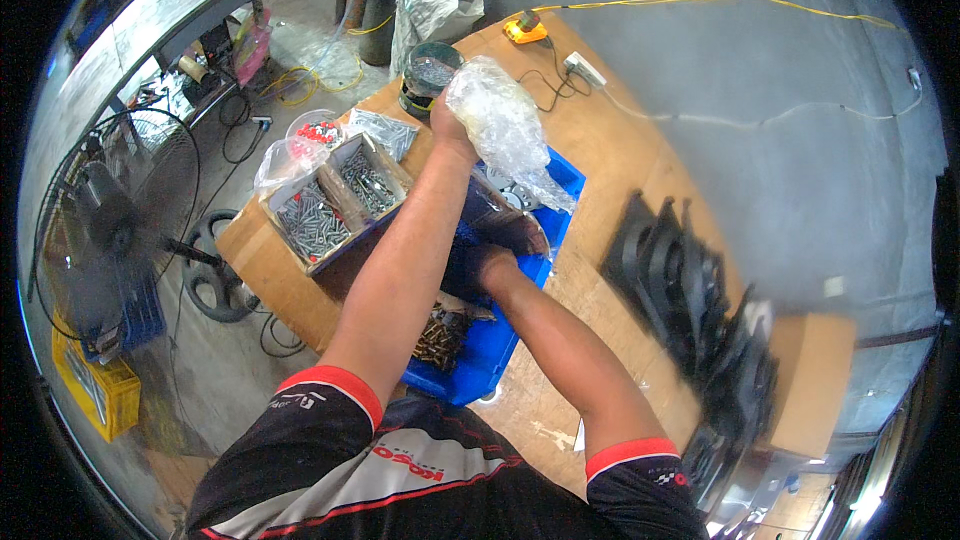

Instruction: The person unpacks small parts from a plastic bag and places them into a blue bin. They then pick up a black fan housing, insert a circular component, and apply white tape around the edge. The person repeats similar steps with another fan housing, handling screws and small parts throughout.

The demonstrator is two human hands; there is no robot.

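Note:
My left hand [450, 123] is raised over the bench and closed on a crumpled clear plastic bag [497, 118], which hangs to the right above a blue plastic bin [487, 357]. Down inside the bin is my right hand [490, 266], its fingers hidden in the dark middle part. Brass-coloured small metal parts [438, 342] lie in the bin's near end. Round grey parts [515, 192] show at its far end, partly under the bag. Left of my left forearm sits a divided wooden box [328, 202] full of silver screws or bolts.
On the wooden bench [640, 155] stand a dark round tub [433, 65], a clear bag with red pieces [316, 132] and a yellow charger [526, 30] with cords. Black curved parts [672, 275] lie at right beside a cardboard box [812, 380]. A fan [112, 210] stands left.

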